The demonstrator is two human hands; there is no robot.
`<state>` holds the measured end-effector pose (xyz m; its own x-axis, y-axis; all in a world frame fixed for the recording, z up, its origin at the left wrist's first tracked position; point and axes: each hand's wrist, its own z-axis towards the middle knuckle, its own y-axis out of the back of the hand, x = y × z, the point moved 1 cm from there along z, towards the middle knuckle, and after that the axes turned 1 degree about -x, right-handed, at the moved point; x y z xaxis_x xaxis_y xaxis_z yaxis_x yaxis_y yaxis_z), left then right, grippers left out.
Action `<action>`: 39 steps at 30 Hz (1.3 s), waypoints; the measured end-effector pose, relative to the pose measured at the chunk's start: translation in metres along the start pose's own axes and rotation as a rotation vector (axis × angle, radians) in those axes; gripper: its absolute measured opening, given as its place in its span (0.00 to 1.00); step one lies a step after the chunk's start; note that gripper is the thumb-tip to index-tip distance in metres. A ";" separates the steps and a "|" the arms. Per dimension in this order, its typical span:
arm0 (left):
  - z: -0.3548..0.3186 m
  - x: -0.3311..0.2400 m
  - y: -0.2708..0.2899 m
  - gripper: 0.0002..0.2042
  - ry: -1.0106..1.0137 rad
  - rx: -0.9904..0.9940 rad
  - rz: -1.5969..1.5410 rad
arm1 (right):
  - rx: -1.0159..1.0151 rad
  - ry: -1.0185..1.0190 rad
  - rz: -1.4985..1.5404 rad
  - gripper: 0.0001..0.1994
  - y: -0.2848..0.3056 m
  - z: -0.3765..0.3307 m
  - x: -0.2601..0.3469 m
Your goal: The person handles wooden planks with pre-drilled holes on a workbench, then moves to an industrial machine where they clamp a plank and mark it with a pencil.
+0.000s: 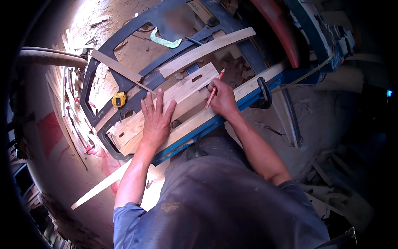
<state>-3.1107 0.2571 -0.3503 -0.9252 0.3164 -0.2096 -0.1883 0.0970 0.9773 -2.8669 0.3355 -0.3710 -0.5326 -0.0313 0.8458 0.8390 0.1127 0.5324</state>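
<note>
My left hand (157, 118) lies flat with fingers spread on a pale wooden board (188, 86) that has slots near its ends. My right hand (223, 97) grips a red pencil (222, 74), its lower end down by a long light wood strip (191, 124). That strip runs along the near side, above a blue metal edge (188, 139). Whether the pencil's tip touches the wood I cannot tell. Left of the board sits a yellow tape measure (119, 99). A curved wooden piece (207, 52) lies beyond the board, and a thin flat slat (116, 65) rests at its left.
A dark blue frame (108, 45) with large openings supports the wood. A pale green curved piece (166, 41) lies at the far side. A black clamp-like part (264, 93) stands at the right end of the strip. Many loose strips (62, 95) are piled on the left floor.
</note>
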 end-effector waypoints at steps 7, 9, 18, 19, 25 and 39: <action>-0.001 -0.001 0.000 0.32 0.014 -0.047 -0.053 | 0.014 -0.042 0.060 0.10 0.002 -0.001 0.006; 0.000 -0.001 0.001 0.32 0.015 -0.048 -0.060 | 0.022 -0.074 0.062 0.11 0.001 -0.002 0.003; 0.000 0.000 -0.001 0.32 0.027 -0.007 -0.013 | 0.022 -0.039 0.056 0.10 0.000 0.000 0.000; 0.001 -0.001 -0.002 0.32 0.024 -0.023 -0.019 | 0.020 -0.037 0.044 0.10 0.000 0.001 -0.001; 0.002 -0.002 -0.006 0.34 0.019 -0.051 -0.009 | 0.016 -0.051 0.030 0.11 0.000 0.002 0.002; 0.003 -0.002 -0.004 0.33 0.014 -0.043 -0.017 | 0.015 -0.044 0.097 0.10 0.002 -0.001 0.007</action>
<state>-3.1068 0.2586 -0.3541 -0.9260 0.3019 -0.2265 -0.2183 0.0612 0.9740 -2.8694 0.3346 -0.3640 -0.4537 0.0243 0.8908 0.8852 0.1277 0.4473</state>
